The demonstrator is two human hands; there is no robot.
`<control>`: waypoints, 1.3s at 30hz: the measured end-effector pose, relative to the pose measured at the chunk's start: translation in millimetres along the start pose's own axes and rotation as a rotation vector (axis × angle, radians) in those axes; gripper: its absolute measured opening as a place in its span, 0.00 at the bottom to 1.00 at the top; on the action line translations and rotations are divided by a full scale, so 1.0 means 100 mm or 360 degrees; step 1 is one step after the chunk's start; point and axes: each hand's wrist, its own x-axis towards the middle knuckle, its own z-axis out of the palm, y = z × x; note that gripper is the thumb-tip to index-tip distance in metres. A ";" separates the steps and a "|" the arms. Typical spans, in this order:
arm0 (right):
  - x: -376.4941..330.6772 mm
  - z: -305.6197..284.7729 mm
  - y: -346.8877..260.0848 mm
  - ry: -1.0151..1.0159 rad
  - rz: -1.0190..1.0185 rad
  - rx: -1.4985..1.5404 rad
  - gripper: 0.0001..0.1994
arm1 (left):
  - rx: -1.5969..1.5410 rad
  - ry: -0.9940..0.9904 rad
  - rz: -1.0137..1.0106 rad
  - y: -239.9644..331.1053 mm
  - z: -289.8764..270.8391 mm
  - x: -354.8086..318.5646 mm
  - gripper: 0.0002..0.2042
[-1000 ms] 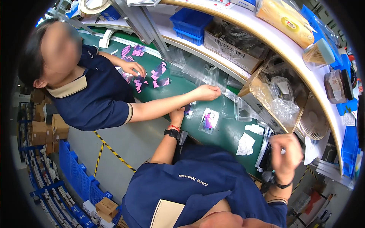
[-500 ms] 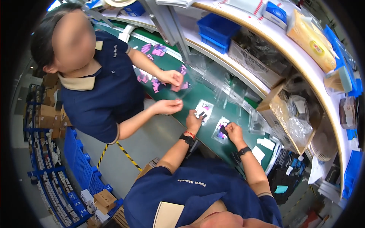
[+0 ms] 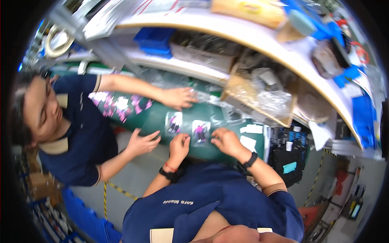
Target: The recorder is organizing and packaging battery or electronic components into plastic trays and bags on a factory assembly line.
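**Two hands at a small clear packet on the green tabletop**

A small clear packet [image 3: 200, 132] with a purple and dark item inside lies flat on the green tabletop [image 3: 156, 118], directly between the person's two hands. The right hand [image 3: 225, 141] rests at the packet's right edge, fingers curled loosely and their tips touching or just at the plastic; it grips nothing firmly that can be seen. The left hand [image 3: 179, 146] sits just below and left of the packet, fingers bent upward toward it, not closed around anything; whether the fingertips touch the packet cannot be told. Both wrists carry dark bands.

Just to the left lies a second clear packet [image 3: 174, 122] of the same kind, apart from the first and above the left hand.

Farther left, a scatter of pink and purple pieces [image 3: 118, 106] covers the tabletop. A co-worker in a dark blue shirt sits at that side: one co-worker's hand [image 3: 142, 142] lies open near the tabletop's near edge, and the other co-worker's hand [image 3: 178, 98] reaches across to crinkled clear bags [image 3: 210, 97] at the far side.

Right of the packets are white paper slips [image 3: 253, 129], a cardboard box of plastic bags [image 3: 259, 97], and a black tray [image 3: 289, 152].
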 end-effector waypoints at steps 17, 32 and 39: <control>0.17 -2.28 -0.04 -0.0458 0.0075 -0.1003 0.28 | 0.0441 0.0053 0.1153 2.09 0.24 1.01 0.46; -0.99 -2.27 -0.44 0.0896 -0.0071 -0.0561 0.20 | -0.0049 0.0124 0.0793 2.01 0.61 1.33 0.30; -2.42 -1.61 -0.06 0.1929 0.1040 -0.0170 0.08 | 0.0054 0.0138 0.0956 1.96 0.60 1.24 0.41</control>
